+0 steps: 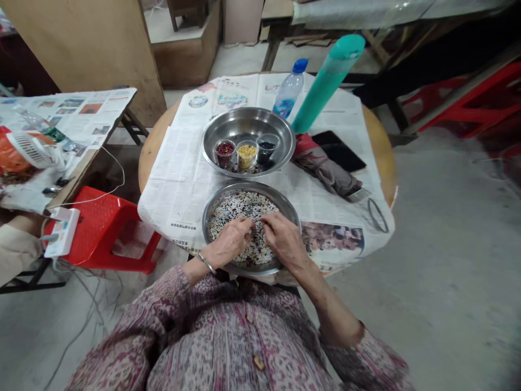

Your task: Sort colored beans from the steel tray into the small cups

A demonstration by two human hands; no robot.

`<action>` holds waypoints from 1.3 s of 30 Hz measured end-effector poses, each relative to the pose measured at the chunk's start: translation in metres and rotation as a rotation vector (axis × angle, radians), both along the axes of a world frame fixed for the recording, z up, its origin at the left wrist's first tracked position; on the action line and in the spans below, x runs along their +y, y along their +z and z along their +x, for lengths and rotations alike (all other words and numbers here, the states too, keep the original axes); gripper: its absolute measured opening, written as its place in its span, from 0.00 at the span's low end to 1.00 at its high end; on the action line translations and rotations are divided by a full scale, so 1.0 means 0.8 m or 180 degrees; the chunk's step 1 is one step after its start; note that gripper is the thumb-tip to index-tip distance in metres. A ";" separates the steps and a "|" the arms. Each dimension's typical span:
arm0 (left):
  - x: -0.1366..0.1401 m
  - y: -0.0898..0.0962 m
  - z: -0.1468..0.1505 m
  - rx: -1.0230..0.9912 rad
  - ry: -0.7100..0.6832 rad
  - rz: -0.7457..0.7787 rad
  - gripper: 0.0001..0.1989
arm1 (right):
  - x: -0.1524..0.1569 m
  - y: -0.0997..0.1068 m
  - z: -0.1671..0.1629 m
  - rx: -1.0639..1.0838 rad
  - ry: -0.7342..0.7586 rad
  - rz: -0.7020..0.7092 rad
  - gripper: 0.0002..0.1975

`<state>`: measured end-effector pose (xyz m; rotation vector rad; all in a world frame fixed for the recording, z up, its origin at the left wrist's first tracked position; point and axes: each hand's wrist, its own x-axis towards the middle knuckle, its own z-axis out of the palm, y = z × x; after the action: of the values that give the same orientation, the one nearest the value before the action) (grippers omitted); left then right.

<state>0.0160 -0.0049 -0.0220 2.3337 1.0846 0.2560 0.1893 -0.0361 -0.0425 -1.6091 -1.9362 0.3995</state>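
A shallow metal basin [288, 205] in front of me holds a spread of mixed white, dark and reddish beans or seeds [240, 207]. Over its left half is my left hand [233, 240], fingers curled and pinched together. My right hand [284, 239] bends in from the other side, its thumb and fingertips also closed. Whatever sits between the fingertips of either hand is too small to make out. Just beyond, a second metal basin [244, 120] holds clear cups of red beans [225, 152], yellow beans [246, 153] and black beans [266, 150].
Newspaper [171, 179] covers the round table. Toward its back right stand a water bottle [290, 89] and a tall green bottle [328, 84], near a folded umbrella [325, 171] and a black phone [340, 151]. Left are a red stool [101, 233], a power strip [63, 232] and another person's sleeve [16, 252].
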 end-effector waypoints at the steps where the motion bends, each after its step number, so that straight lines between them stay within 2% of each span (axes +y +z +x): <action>1: 0.001 -0.002 0.006 -0.0095 -0.0054 -0.0028 0.12 | -0.002 0.000 0.003 -0.0029 -0.0124 0.0096 0.15; 5: 0.012 -0.005 0.027 -0.0496 -0.0253 0.0005 0.13 | -0.006 -0.005 0.007 -0.0241 -0.0425 0.0245 0.21; 9: 0.033 0.004 0.030 -0.0639 -0.0260 0.0358 0.16 | -0.012 -0.005 0.002 -0.0288 -0.0451 0.0302 0.23; 13: 0.052 0.013 0.023 -0.0021 -0.0223 0.0711 0.17 | -0.021 0.002 0.000 -0.0384 -0.0466 0.0304 0.20; 17: 0.058 0.015 0.017 0.0564 -0.0046 0.0806 0.19 | -0.027 0.002 -0.002 -0.0580 -0.0369 0.0087 0.22; 22: 0.045 0.022 0.000 0.0836 -0.0235 0.0586 0.14 | -0.025 -0.006 -0.008 -0.0593 -0.0310 -0.0180 0.21; 25: 0.028 0.033 -0.021 0.0948 -0.0210 0.0603 0.08 | -0.021 -0.005 -0.013 -0.0443 -0.0253 -0.0208 0.24; 26: 0.020 0.037 -0.028 0.0994 -0.0208 0.0655 0.12 | -0.020 -0.004 -0.015 -0.0407 -0.0251 -0.0238 0.26; 28: 0.006 0.043 -0.039 0.1109 -0.0208 0.0662 0.27 | -0.016 -0.001 -0.019 -0.0389 -0.0281 -0.0345 0.28; 30: -0.008 0.043 -0.044 0.1172 -0.0196 0.0523 0.36 | -0.010 -0.001 -0.023 -0.0395 -0.0301 -0.0448 0.23; 31: -0.013 0.041 -0.044 0.1146 -0.0174 0.0436 0.35 | -0.007 -0.002 -0.026 -0.0375 -0.0284 -0.0464 0.19; 34: -0.021 0.027 -0.036 0.0896 -0.0020 0.0234 0.18 | 0.006 -0.008 -0.034 -0.0099 -0.0129 -0.0363 0.11; 36: -0.020 0.017 -0.027 0.0716 0.0118 0.0160 0.13 | 0.016 -0.010 -0.039 0.0241 -0.0065 -0.0282 0.11; 39: -0.010 0.006 -0.017 0.0485 0.0186 0.0129 0.11 | 0.026 -0.007 -0.039 0.0709 -0.0183 -0.0139 0.13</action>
<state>0.0025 -0.0127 -0.0169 2.3917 1.2326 0.1244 0.1582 -0.0156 -0.0480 -1.5714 -1.7218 0.5753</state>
